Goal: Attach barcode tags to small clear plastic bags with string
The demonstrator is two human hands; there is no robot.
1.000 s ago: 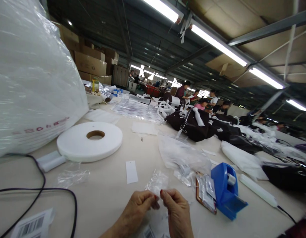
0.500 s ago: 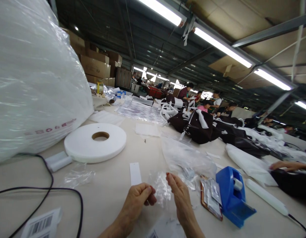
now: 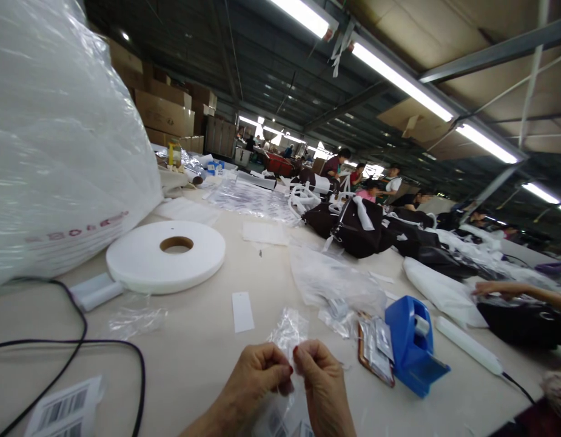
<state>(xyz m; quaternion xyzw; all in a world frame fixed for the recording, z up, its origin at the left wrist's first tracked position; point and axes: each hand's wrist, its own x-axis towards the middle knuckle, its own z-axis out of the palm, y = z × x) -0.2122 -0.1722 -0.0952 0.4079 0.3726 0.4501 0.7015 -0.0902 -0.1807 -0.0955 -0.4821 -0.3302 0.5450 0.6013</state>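
My left hand (image 3: 257, 379) and my right hand (image 3: 319, 379) meet at the near edge of the table, fingertips pinched together on a small clear plastic bag (image 3: 287, 331) that stands up crumpled between them. A white paper tag (image 3: 242, 312) lies flat just beyond my left hand. To the right of my right hand sit a few silver foil packets (image 3: 375, 346) and a blue tape dispenser (image 3: 412, 346).
A big white tape roll (image 3: 165, 256) and a huge plastic-wrapped bale (image 3: 57, 139) stand at the left. A black cable (image 3: 80, 346) loops by a barcode label (image 3: 62, 413). Clear bags (image 3: 335, 282) and dark handbags (image 3: 357, 227) lie farther back. Another person's arm (image 3: 512, 291) reaches in at the right; workers sit beyond.
My right hand, which had opened away from the bag half a second ago, has come back and pinched it beside my left hand. Another person's arm at the right has reached farther in.
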